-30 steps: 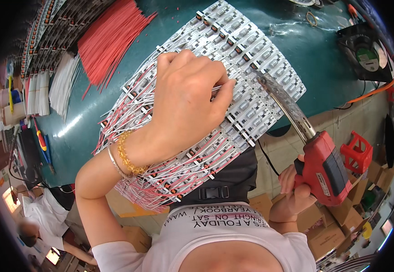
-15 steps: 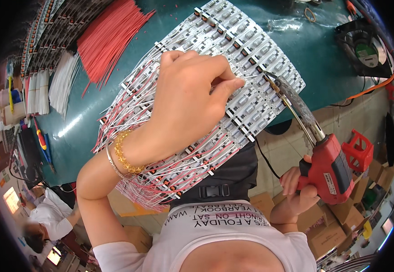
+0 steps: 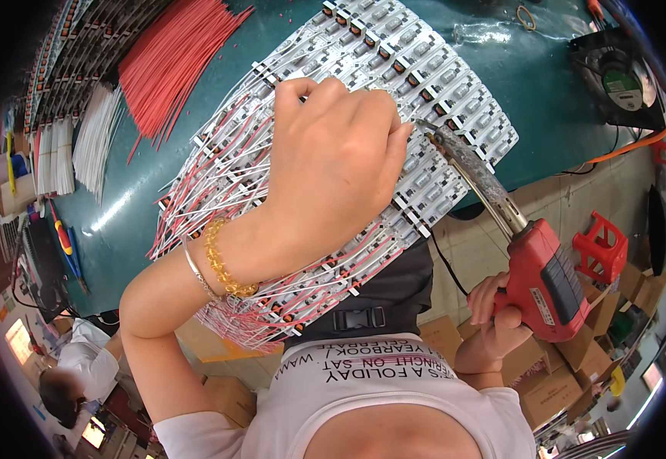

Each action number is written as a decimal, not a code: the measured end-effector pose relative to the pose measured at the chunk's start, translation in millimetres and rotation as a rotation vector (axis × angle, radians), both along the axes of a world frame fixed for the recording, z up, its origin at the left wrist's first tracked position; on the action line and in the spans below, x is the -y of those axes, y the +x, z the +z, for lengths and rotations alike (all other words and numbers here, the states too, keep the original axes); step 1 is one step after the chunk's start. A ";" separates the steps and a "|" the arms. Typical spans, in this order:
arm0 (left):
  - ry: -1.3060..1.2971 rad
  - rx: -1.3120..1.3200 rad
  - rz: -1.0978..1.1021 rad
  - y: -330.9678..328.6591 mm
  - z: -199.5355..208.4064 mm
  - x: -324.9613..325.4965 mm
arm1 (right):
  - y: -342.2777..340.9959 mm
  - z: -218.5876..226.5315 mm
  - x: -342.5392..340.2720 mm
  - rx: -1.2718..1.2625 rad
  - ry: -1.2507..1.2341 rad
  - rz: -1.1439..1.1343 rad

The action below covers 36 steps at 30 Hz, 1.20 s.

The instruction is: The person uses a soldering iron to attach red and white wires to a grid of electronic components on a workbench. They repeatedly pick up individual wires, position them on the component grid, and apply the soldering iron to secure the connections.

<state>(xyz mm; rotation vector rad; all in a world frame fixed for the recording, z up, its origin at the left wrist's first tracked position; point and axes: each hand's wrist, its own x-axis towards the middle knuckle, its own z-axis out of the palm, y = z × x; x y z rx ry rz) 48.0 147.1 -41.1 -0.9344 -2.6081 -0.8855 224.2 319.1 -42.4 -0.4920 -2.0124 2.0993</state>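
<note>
A large panel of small white circuit boards (image 3: 455,88) lies in rows over the table edge and above my lap. Thin red and white wires (image 3: 222,164) trail from its left and lower rows. My left hand (image 3: 333,164) is above the panel's middle, thumb and index finger pinched; a white wire shows faintly at the fingertips, mostly hidden by the hand. My right hand (image 3: 501,317) is wrapped round the grip of a red soldering gun (image 3: 547,279). Its dark, crusted tip (image 3: 436,138) reaches the boards right beside my left fingertips.
Bundles of red wires (image 3: 172,73) and white wires (image 3: 99,141) lie at the far left, beside stacked board panels (image 3: 92,50). A screwdriver (image 3: 63,233) rests on the left. A black fan (image 3: 620,80) stands at the right. Red stool (image 3: 601,249) and cartons (image 3: 551,394) are on the floor.
The soldering gun and my right hand have moved slightly left and up, bringing the tip closer to my left fingertips. My left hand has turned slightly, still pinched.
</note>
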 end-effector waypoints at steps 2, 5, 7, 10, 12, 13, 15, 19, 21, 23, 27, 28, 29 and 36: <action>-0.006 -0.021 -0.004 -0.3 -2.4 -1.2 | -0.6 0.8 1.0 0.006 0.001 0.010; -0.022 -0.038 -0.012 -0.3 -4.4 -1.7 | 1.2 -0.2 3.8 -0.004 0.003 -0.039; -0.017 -0.046 -0.013 -0.7 -4.1 -1.2 | -1.1 2.3 5.8 -0.031 0.024 -0.039; -0.008 -0.049 -0.014 -0.4 -4.2 -0.2 | 1.8 0.7 6.0 -0.022 0.001 -0.078; -0.002 -0.048 -0.013 0.4 -3.9 -0.8 | 3.0 0.0 5.0 -0.027 -0.008 -0.094; -0.002 -0.045 -0.011 0.0 -3.4 -0.5 | 2.8 -0.5 4.8 -0.029 -0.015 -0.100; 0.021 -0.057 -0.012 -2.2 -3.8 1.0 | 2.9 -2.4 3.4 -0.036 -0.025 -0.095; 0.109 -0.167 -0.061 -10.5 -0.8 6.0 | 5.1 -4.2 -2.9 -0.047 -0.040 -0.057; 0.122 -0.121 -0.092 -9.3 0.5 5.5 | 7.6 -6.8 -0.7 -0.064 -0.053 -0.110; 0.101 0.051 -0.096 1.6 1.1 4.6 | 8.1 -6.1 1.8 -0.069 -0.037 -0.123; 0.036 0.060 -0.098 2.5 1.8 2.8 | 6.0 -3.5 4.5 -0.055 0.019 -0.089; 0.032 0.061 -0.100 1.6 2.1 2.2 | 6.2 -3.6 3.8 -0.054 0.022 -0.077; 0.028 0.062 -0.102 1.0 2.3 1.7 | 6.7 -3.9 2.3 -0.055 0.014 -0.059; 0.044 0.016 -0.109 3.1 -0.3 -1.5 | 14.4 -7.0 -0.7 -0.036 0.018 -0.024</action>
